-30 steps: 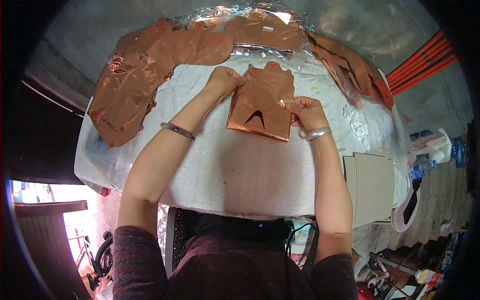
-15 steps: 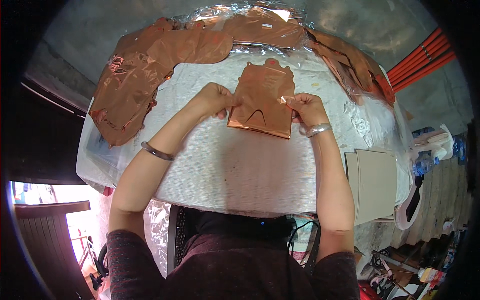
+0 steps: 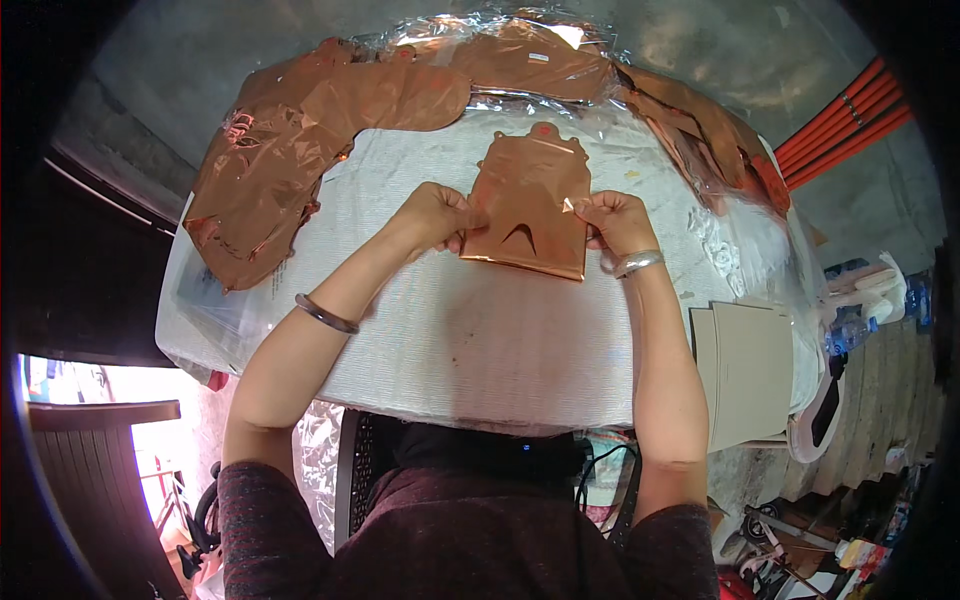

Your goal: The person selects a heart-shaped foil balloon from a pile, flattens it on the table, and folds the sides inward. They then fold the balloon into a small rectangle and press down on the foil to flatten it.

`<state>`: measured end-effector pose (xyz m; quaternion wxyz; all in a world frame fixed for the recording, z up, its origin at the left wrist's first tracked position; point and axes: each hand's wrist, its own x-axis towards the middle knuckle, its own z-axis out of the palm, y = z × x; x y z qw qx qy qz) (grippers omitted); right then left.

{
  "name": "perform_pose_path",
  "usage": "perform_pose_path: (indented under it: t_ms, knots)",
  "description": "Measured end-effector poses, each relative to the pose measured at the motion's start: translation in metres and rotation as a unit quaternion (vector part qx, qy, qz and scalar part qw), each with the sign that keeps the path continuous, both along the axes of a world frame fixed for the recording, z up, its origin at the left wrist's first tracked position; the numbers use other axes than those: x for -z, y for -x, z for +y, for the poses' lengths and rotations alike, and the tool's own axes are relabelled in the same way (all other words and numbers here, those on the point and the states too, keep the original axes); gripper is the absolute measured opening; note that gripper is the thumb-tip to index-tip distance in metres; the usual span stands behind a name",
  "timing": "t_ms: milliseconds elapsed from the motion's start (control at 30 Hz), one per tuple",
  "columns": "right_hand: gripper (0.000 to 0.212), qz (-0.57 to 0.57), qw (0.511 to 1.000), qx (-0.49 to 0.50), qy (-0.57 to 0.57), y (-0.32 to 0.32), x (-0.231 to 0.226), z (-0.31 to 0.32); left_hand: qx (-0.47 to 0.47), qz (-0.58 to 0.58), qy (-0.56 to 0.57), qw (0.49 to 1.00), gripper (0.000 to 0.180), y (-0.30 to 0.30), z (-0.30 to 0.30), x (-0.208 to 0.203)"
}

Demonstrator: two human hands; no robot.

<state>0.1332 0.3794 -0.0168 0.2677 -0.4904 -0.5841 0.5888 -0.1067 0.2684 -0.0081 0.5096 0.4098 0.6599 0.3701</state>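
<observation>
A copper-coloured foil balloon (image 3: 528, 190), folded into a flat, roughly square packet, lies at the middle of the padded white table. Its scalloped tab with a red mark points away from me, and a straight fold faces me. At the packet's left edge my left hand (image 3: 437, 214) is closed, thumb and fingers pinching the foil. My right hand (image 3: 620, 221) pinches the opposite edge, where a small corner of foil catches the light. The fingertips beneath the foil are partly hidden.
Larger unfolded copper foil balloons (image 3: 255, 165) curve along the left and back edges, some in clear plastic. More foil (image 3: 705, 125) lies at the back right. White crumpled pieces (image 3: 712, 240) and grey cardboard sheets (image 3: 752, 370) sit on the right. Orange tubes (image 3: 840, 120) stand beyond.
Both hands keep their pinch on the foil balloon. The packet and my left hand appear slightly lower and to the right, with the whole view shifted a little too.
</observation>
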Motion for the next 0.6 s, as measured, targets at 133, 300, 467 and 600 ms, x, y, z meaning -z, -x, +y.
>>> perform_pose_path:
  t_ms: [133, 300, 467, 600]
  knots:
    - [0.017, 0.002, 1.000, -0.004, 0.002, 0.001, 0.000, 0.001, -0.030, -0.051, 0.002, 0.998, 0.026, 0.002, 0.003, -0.005]
    - [0.012, -0.004, 1.000, -0.009, 0.003, 0.001, -0.002, -0.001, -0.035, -0.017, -0.001, 0.999, 0.019, 0.000, 0.002, 0.002]
    - [0.010, -0.026, 0.998, -0.054, 0.015, -0.006, -0.007, -0.007, -0.039, -0.041, -0.006, 0.998, 0.018, -0.007, -0.015, -0.003]
    - [0.010, -0.111, 0.988, -0.106, 0.024, -0.007, -0.028, -0.028, -0.035, -0.066, 0.009, 0.997, 0.018, -0.014, -0.045, -0.010]
